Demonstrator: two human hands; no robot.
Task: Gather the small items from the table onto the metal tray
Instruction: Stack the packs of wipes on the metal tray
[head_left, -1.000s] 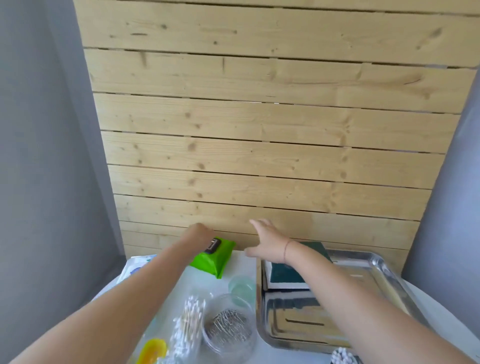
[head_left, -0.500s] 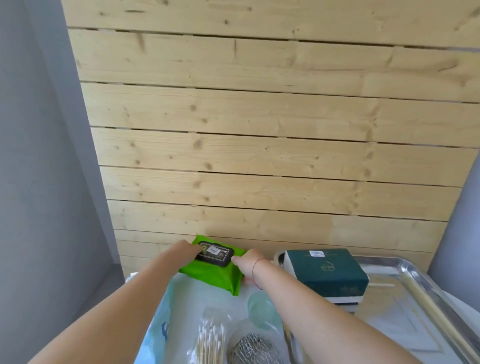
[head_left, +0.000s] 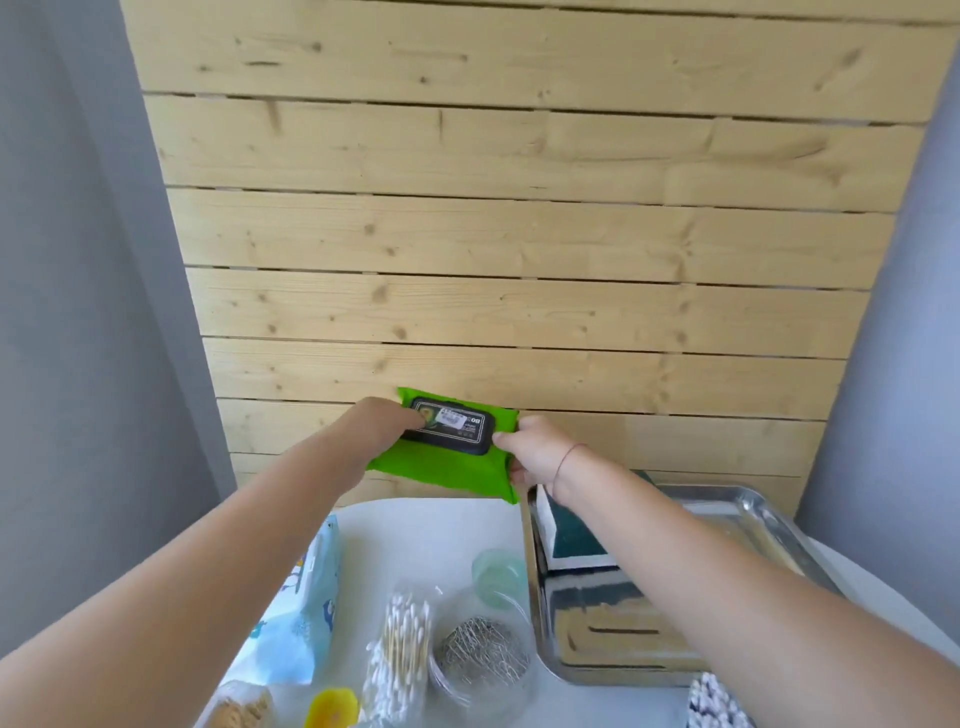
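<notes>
Far background: a panel of horizontal pale pine boards (head_left: 519, 234) fills the middle of the view from the top edge downward. Narrow dark gaps (head_left: 519, 200) separate neighbouring boards. Brown knots (head_left: 369, 228) and darker grain streaks (head_left: 826, 148) are scattered over the board faces. Left: a plain grey wall (head_left: 78, 312) meets the panel along a slanting edge. Right: a second grey wall (head_left: 904, 364), slightly bluish, borders the panel's other side. Both walls are smooth and unmarked.
</notes>
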